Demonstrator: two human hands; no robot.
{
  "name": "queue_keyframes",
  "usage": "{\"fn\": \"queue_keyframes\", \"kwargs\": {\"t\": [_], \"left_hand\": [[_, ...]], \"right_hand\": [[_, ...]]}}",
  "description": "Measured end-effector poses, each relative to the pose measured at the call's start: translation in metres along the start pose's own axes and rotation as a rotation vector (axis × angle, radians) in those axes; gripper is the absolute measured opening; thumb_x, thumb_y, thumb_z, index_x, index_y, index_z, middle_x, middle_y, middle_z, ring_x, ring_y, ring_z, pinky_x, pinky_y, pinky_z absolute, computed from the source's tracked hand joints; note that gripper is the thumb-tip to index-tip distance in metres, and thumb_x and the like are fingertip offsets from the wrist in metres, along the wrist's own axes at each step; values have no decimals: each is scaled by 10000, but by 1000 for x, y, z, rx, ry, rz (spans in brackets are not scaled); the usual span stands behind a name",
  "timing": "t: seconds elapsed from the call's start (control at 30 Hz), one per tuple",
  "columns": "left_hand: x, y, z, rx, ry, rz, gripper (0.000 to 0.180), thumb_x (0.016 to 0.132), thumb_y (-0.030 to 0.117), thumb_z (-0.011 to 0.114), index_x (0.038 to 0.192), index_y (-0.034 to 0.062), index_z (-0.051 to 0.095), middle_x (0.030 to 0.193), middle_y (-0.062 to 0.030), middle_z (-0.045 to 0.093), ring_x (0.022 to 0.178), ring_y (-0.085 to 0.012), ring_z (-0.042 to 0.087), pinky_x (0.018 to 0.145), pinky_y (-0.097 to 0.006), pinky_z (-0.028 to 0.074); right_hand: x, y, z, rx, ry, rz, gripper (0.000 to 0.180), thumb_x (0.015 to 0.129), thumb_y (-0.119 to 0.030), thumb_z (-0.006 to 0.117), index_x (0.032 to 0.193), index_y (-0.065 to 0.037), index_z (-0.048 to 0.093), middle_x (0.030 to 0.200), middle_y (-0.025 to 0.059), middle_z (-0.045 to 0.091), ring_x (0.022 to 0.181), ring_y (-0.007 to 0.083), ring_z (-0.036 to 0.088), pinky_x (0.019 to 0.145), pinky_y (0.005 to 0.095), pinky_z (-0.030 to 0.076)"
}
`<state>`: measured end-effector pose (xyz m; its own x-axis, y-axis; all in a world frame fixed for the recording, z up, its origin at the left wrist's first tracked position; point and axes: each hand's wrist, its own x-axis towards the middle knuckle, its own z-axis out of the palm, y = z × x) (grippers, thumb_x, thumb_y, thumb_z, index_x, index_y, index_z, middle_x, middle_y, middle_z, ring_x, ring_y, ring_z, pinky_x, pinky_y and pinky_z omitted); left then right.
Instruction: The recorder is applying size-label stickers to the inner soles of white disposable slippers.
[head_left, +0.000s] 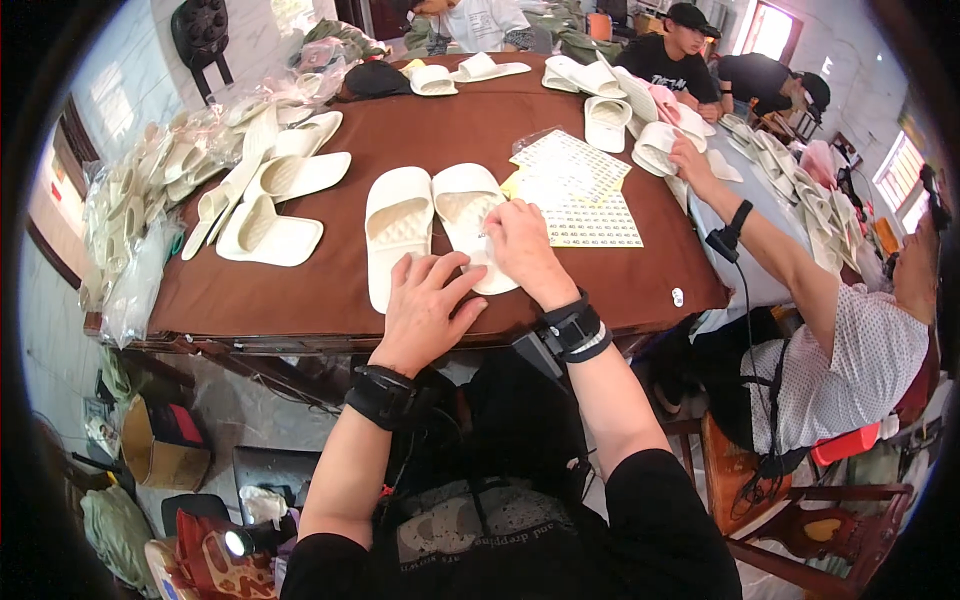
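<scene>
Side by side on the brown table lie two cream slippers, a left slipper [398, 193] and a right slipper [465, 179], toes pointing away from me. My left hand [422, 308] lies over their heel ends with its fingers spread and holds nothing. Over the right slipper's footbed, my right hand [524, 248] has its fingertips drawn together in a pinch. Whatever is between them is too small to make out. Just beyond that hand are a yellow-edged sticker sheet [600, 222] and another sticker sheet [575, 165] under glare.
Loose slippers [265, 232] and a bagged slipper pile [150, 190] cover the table's left side. A black cap [377, 79] lies at the far edge. On the right, a co-worker's hand [697, 162] touches a slipper. A small white sticker [678, 297] sits near the front-right edge.
</scene>
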<state>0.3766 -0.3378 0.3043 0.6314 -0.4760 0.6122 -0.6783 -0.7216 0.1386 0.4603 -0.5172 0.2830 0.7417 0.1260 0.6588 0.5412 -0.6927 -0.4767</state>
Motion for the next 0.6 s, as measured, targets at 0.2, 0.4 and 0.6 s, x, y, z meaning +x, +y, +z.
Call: {"fn": "queue_keyframes", "kwargs": {"t": [0.2, 0.4, 0.6], "left_hand": [[-1, -2, 0, 1, -1, 0, 348, 800, 254, 711, 1132, 169, 653, 1161, -23, 589, 1069, -241, 540, 1011, -446, 338], [-1, -2, 1, 5, 8, 4, 349, 798, 255, 715, 1130, 171, 652, 1165, -17, 584, 1073, -238, 535, 1016, -449, 335], [-2, -3, 4, 5, 13, 6, 351, 797, 258, 716, 1131, 172, 651, 1161, -11, 583, 1065, -232, 532, 1015, -454, 335]], "right_hand": [[-1, -5, -3, 0, 29, -35, 82, 826, -64, 583, 876, -59, 647, 917, 124, 634, 881, 341, 544, 815, 441, 430], [1, -12, -9, 120, -16, -58, 153, 797, -17, 583, 916, -81, 654, 924, 93, 664, 882, 312, 558, 817, 421, 428], [2, -9, -7, 150, -80, -27, 182, 803, -13, 574, 959, -76, 645, 920, 92, 664, 888, 308, 561, 829, 417, 425]]}}
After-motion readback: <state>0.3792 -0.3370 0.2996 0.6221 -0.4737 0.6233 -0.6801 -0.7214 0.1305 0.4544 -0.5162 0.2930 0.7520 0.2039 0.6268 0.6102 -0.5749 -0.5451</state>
